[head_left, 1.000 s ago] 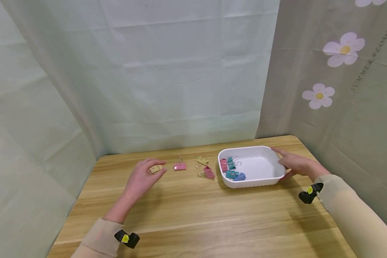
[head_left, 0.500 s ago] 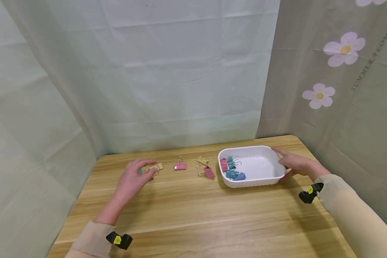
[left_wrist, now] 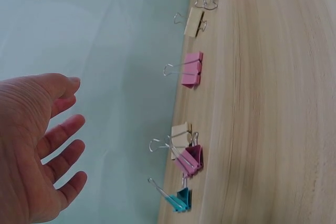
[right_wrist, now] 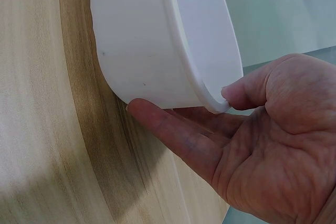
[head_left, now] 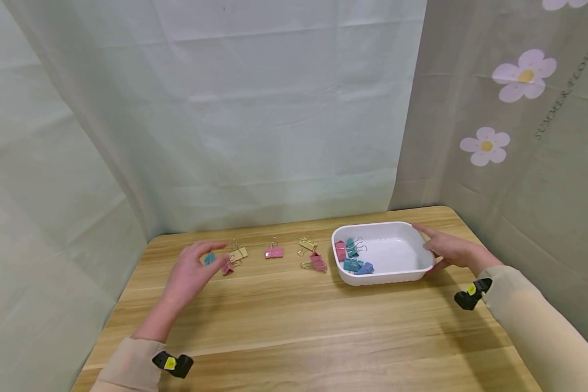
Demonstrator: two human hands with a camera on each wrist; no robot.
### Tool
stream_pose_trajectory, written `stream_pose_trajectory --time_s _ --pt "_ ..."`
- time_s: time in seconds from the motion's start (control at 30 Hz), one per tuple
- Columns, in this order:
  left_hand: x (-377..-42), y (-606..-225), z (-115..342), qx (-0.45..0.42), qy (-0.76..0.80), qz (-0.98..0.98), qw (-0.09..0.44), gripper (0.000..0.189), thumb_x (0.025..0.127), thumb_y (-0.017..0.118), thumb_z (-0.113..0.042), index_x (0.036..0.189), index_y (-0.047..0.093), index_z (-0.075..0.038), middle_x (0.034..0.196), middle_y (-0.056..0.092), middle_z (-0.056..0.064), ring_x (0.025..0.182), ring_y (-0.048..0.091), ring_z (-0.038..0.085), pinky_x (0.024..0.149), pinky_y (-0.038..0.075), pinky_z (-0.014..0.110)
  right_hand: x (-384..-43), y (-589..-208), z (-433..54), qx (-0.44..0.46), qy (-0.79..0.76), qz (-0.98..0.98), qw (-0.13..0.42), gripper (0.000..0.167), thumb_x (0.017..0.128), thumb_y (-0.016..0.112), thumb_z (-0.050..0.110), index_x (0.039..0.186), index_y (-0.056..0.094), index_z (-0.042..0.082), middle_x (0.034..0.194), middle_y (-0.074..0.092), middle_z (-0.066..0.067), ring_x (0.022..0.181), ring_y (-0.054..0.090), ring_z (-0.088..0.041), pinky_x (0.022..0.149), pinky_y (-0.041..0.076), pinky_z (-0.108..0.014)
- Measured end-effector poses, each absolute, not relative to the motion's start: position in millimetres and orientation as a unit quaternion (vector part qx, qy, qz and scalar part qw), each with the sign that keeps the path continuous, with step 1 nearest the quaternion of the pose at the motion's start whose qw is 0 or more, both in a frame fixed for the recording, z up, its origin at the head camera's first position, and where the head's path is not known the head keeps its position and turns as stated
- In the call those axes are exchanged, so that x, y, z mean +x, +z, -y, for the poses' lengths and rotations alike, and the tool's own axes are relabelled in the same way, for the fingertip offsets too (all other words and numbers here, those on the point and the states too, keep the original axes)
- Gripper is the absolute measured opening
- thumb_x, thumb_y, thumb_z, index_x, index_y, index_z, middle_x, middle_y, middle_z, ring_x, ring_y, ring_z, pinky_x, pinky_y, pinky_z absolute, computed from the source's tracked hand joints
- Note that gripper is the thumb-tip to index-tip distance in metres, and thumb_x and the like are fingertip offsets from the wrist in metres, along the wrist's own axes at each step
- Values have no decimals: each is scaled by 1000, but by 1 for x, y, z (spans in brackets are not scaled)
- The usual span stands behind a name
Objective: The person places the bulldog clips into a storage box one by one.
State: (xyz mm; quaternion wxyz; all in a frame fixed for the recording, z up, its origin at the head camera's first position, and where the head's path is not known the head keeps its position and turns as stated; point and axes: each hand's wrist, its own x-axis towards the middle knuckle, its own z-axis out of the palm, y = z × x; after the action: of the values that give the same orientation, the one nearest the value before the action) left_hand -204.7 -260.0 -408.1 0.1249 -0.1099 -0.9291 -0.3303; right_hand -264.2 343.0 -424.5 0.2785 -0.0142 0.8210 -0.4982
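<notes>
My left hand (head_left: 188, 275) hovers over the left group of binder clips, thumb and fingers apart with nothing between them. Nearest to it are a teal binder clip (head_left: 209, 258), a dark pink binder clip (head_left: 227, 269) and a yellow binder clip (head_left: 239, 254). In the left wrist view that hand (left_wrist: 31, 150) is apart from the clips, its fingers loosely bent. At the right, my right hand (head_left: 451, 250) holds the end of a white plastic tray (head_left: 387, 279). The right wrist view has its thumb on the tray's rim and its fingers against the outer wall.
A pink binder clip (head_left: 274, 252) stands mid-table, followed by a yellow one (head_left: 307, 244) and another pink one (head_left: 317, 262) beside the tray. Several clips, pink, teal and blue, lie at the tray's left end. A curtain (head_left: 284, 109) hangs behind the wooden table (head_left: 294, 326).
My left hand has shifted left, away from the yellow clip, uncovering the dark pink and teal clips. The right hand and the tray have stayed in place.
</notes>
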Motion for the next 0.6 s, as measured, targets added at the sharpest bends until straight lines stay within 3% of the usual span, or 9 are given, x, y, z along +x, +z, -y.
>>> stream_pose_trajectory --time_s 0.6 --pt "-209 -423 279 -77 -314 939 116 45 101 65 -40 131 68 -7 134 63 18 126 52 40 104 39 61 -265 -425 -343 -13 -499 -820 280 77 102 37 2 164 -7 15 157 9 -35 117 52 -44 86 58 -54"
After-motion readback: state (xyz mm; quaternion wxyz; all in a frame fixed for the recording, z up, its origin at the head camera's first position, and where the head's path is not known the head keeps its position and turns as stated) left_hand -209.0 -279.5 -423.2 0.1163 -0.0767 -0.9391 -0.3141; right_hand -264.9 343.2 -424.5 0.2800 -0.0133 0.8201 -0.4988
